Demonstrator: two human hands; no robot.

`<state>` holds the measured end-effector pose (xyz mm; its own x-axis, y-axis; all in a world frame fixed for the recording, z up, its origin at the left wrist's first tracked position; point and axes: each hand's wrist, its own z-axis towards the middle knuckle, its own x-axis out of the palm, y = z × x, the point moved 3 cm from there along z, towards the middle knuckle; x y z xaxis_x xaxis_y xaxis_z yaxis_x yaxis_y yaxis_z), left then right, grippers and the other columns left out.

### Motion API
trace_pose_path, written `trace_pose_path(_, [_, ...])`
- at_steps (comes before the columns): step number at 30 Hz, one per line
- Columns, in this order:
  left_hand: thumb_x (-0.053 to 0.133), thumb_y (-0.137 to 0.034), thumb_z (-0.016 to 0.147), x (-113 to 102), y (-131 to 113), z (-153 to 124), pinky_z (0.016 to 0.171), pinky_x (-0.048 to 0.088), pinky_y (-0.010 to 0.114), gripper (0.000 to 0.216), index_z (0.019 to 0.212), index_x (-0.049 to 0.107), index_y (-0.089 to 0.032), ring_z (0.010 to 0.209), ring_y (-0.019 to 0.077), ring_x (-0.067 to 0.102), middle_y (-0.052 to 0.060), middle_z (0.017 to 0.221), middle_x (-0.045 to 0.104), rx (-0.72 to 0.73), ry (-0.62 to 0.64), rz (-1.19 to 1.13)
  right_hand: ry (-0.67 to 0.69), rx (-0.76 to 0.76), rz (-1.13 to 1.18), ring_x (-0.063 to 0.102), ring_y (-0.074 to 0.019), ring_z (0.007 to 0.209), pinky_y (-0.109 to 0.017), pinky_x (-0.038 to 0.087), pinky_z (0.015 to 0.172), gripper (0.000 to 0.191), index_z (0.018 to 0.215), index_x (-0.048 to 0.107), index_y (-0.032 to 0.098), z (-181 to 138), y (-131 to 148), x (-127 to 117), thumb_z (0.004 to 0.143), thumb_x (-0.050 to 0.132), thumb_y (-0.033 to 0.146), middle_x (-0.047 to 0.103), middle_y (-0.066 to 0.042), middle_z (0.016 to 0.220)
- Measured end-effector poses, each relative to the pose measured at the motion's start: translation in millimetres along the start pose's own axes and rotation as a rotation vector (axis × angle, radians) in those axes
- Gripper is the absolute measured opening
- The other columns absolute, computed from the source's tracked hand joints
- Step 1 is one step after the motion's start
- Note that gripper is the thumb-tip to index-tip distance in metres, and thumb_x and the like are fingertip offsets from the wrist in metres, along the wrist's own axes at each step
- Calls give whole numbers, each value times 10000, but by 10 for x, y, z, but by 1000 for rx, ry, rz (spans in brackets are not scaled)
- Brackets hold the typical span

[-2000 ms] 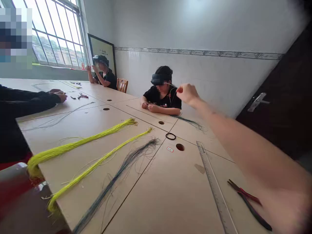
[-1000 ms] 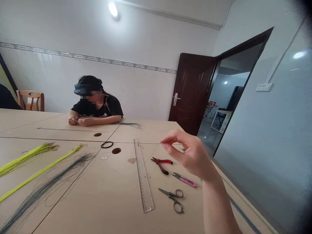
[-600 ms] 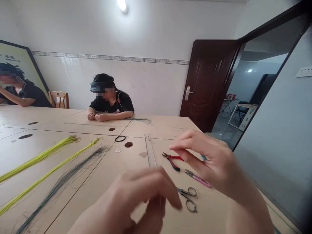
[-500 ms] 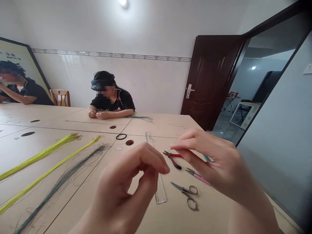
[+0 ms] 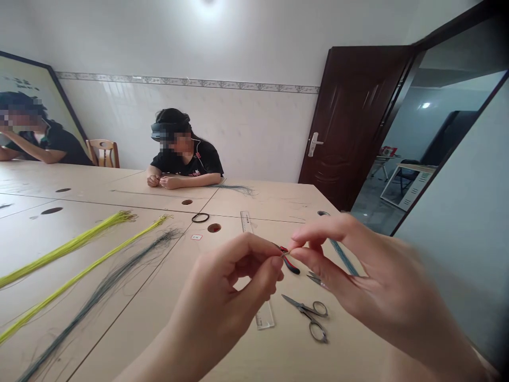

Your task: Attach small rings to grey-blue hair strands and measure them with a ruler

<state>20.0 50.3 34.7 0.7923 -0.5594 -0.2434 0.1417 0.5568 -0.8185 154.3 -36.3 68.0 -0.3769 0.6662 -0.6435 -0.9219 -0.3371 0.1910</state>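
two hands (image 5: 284,254) meet over the counter (image 5: 167,276), pinching a tiny piece (image 5: 284,254)
left hand (image 5: 226,297) and right hand (image 5: 358,281) each nip it at the fingertips; what it is cannot be told. pliers (image 5: 292,267) lie just behind, scissors (image 5: 314,318) and ruler (image 5: 264,317) beneath.

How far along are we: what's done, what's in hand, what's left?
Done: little shows beyond laying out; yellow bundles and dark strands lie in rows on the table, no finished piece visible. In hand: left hand and right hand pinch a small piece between their fingertips, too small to identify. Left: probably most of it; the pliers, scissors and ruler lie untouched.
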Motion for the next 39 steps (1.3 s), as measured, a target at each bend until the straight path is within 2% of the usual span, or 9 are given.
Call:
trace_pose_path(4, [534,-169,850,1,13,-27,421,426,115,121,772,598,-237,500,67,537,-65,570,560,38,-24,104,-3,-7,-6,573,-49,679,-129,450,717,149,996,517,290,-2,-6,2,901,562,185,607,85,806])
trace_pose_path(8, [526,-99,857,-3,-23,-66,539,436,102,141,828,548,-235,588,38,545,-74,669,563,212,-101,334,10,13,-32,578,-69,668,-168,464,705,148,1009,524,305,-19,-2,17,896,578,226,632,79,820])
trace_pose_path(12, [512,-59,868,17,-51,-98,593,416,145,142,899,537,-195,629,47,507,-36,751,554,408,-92,580,22,54,-12,552,-70,605,-167,465,603,181,1022,522,315,-31,3,29,875,598,242,569,71,716])
trace_pose_path(16, [509,-43,872,31,-47,-102,621,410,152,144,921,523,-178,649,54,487,-26,760,538,484,-99,623,2,119,102,547,-59,619,-131,445,519,216,1001,533,324,-15,5,48,845,617,199,549,71,719])
trace_pose_path(19, [487,-60,878,38,-25,-95,540,386,143,134,854,502,-190,585,54,450,-41,700,507,400,-108,531,-34,199,250,582,-72,689,-133,481,566,202,971,562,329,-3,7,80,836,627,195,594,69,767])
trace_pose_path(22, [479,-120,891,27,7,-70,458,365,120,138,799,528,-211,537,54,445,-55,642,505,198,-89,260,-77,253,364,631,-76,756,-149,518,650,144,959,587,334,-1,8,96,868,600,225,644,78,813])
trace_pose_path(28, [526,-283,902,10,60,7,446,380,111,238,694,554,-171,482,45,459,-48,542,513,-156,53,-224,-26,178,338,607,-67,775,-163,473,676,93,890,619,301,11,16,95,868,600,212,643,80,838])
trace_pose_path(34, [574,-381,884,-10,114,-5,447,348,121,295,694,570,-155,482,43,444,-40,542,523,-273,151,-352,82,148,368,599,-73,762,-191,456,682,95,876,632,273,25,22,109,874,582,191,637,68,821])
trace_pose_path(39, [603,-319,860,-47,81,24,457,364,110,241,683,579,-159,478,38,445,-48,532,529,-304,214,-329,136,145,370,588,-57,752,-174,438,675,100,860,628,261,16,-1,97,866,590,169,625,72,803])
